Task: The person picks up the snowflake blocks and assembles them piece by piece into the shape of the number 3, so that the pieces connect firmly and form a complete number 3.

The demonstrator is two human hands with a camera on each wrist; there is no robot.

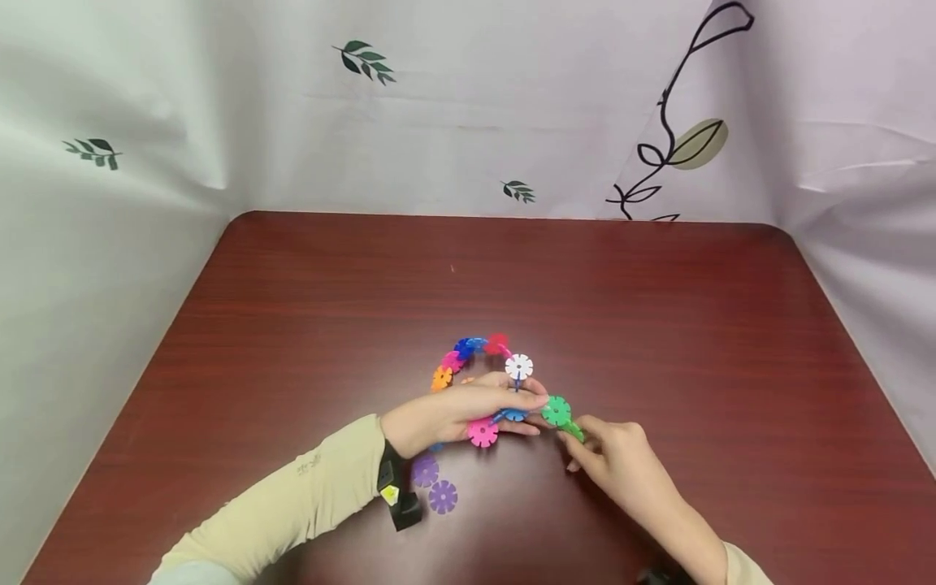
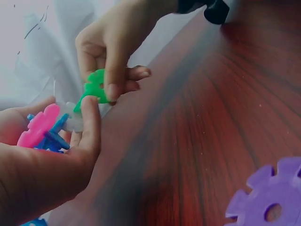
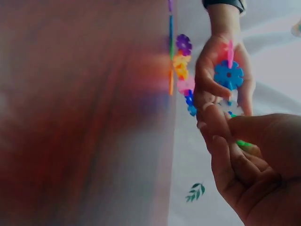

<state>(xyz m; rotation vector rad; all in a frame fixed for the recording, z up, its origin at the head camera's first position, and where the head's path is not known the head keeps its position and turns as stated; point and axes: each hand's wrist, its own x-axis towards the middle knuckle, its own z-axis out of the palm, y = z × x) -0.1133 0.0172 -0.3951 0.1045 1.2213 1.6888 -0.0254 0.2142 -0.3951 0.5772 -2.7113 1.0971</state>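
Observation:
Slotted plastic flower discs are joined in a curved chain, with pink, blue, orange and red pieces (image 1: pixel 451 361) along its far side. My left hand (image 1: pixel 446 410) holds the near end, where a pink disc (image 1: pixel 483 432) and a blue disc (image 1: pixel 515 415) lie over the palm. A white disc (image 1: pixel 519 367) stands just beyond the thumb. At the left fingertips is a green disc (image 1: pixel 556 411), slotted to a brighter green one (image 1: pixel 575 431). My right hand (image 1: pixel 621 459) pinches that brighter disc between thumb and fingers. In the left wrist view a translucent disc (image 2: pixel 74 123) sits beside the green.
Two purple discs (image 1: pixel 443 496) lie on the dark red wooden table (image 1: pixel 351 292), close to the black camera strap (image 1: pixel 395 483) on the left wrist. White cloth (image 1: pixel 439 122) with leaf prints hangs behind the table and along both sides.

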